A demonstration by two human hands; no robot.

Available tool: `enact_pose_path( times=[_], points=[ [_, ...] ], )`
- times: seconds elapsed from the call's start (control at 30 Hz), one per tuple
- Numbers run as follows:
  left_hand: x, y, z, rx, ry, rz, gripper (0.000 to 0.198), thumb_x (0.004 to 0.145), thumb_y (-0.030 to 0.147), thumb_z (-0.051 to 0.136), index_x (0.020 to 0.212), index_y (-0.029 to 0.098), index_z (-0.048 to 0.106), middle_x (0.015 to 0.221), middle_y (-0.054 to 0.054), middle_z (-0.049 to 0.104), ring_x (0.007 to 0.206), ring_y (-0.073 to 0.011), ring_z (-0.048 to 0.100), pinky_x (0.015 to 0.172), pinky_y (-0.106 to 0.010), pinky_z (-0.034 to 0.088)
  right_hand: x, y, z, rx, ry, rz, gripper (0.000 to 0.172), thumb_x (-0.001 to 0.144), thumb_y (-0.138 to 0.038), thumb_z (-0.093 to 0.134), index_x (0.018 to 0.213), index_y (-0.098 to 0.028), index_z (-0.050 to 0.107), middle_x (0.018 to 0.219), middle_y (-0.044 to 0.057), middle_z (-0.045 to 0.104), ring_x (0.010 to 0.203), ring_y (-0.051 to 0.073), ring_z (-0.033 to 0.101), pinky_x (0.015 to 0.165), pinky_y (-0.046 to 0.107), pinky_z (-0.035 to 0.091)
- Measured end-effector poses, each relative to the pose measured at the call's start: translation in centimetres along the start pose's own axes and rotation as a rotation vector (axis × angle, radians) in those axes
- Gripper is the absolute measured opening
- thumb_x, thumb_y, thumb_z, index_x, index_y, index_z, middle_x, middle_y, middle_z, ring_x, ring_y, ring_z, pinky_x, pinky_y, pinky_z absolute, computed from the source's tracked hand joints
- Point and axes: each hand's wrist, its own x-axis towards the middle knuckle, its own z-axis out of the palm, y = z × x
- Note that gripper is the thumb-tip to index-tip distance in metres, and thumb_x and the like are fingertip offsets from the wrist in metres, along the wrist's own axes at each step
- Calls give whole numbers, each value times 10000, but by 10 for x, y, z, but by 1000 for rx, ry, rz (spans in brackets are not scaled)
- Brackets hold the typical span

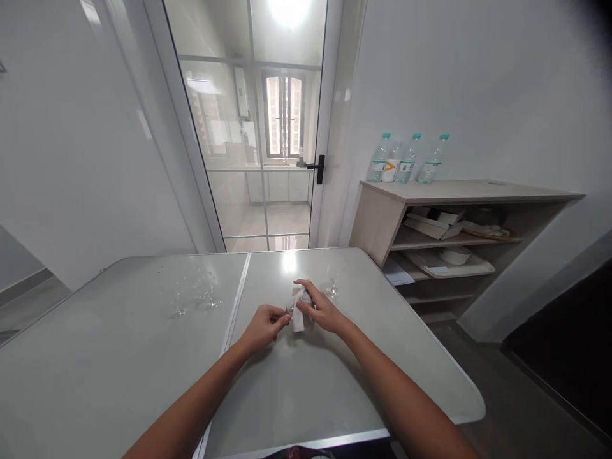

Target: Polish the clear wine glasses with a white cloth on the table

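Note:
My left hand (265,326) pinches the foot end of a clear stemmed glass (290,308), which lies tilted on its side just above the table. Against the bowl of that glass my right hand (323,310) presses a folded white cloth or tissue (298,317), fingers curled round it. Most of the bowl is hidden by the cloth and the fingers. Just right of my right hand, a second clear stemmed glass (333,288) stands upright on the table. Several more clear glasses (209,296) stand in a group to the left of my left hand.
The pale table (143,370) has a metal seam running from front to back. A glass door (268,210) with a black handle (320,169) stands beyond it. At the right, a wooden shelf unit (468,191) carries several plastic bottles (406,162), with trays and boxes inside.

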Motion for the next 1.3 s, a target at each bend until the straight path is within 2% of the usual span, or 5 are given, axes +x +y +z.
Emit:
enact_pose_path(
  times=[0.2, 0.57, 0.73, 1.03, 1.3],
  points=[
    [-1, 2, 4, 172, 100, 50, 500, 898, 483, 590, 537, 165, 454, 566, 41, 286, 550, -96, 291, 534, -251, 211, 2, 6, 0, -31, 0, 26, 405, 943, -418, 601, 1311, -249, 580, 844, -27, 553, 745, 159, 483, 715, 270, 394],
    [2, 2, -1, 307, 168, 99, 446, 900, 444, 590, 558, 166, 515, 537, 41, 358, 554, -107, 325, 557, -251, 227, 7, 11, 4, 112, 84, -13, 330, 963, -480, 569, 1155, -231, 671, 758, -18, 536, 672, 154, 470, 627, 259, 375],
    [1, 6, 1, 227, 157, 101, 454, 916, 481, 585, 589, 167, 567, 490, 41, 416, 506, -105, 375, 542, -241, 268, 6, 4, 9, 279, 247, 8, 375, 961, -541, 553, 1124, -216, 645, 746, -7, 529, 660, 156, 482, 594, 256, 400],
    [-1, -2, 0, 28, 290, 84, 436, 888, 562, 623, 738, 158, 692, 561, 12, 511, 497, -121, 476, 518, -245, 359, 1, -3, 22, 382, 478, -87, 631, 880, -438, 725, 1414, -286, 426, 1108, 54, 605, 930, 195, 585, 867, 312, 492],
    [-3, -2, 9, -153, 140, 94, 505, 877, 601, 644, 639, 158, 589, 533, -1, 523, 484, -111, 477, 510, -241, 351, -1, -10, 29, 725, 192, 87, 715, 837, -588, 721, 1423, -271, 461, 1130, 68, 617, 925, 211, 616, 794, 308, 533]
  ],
)
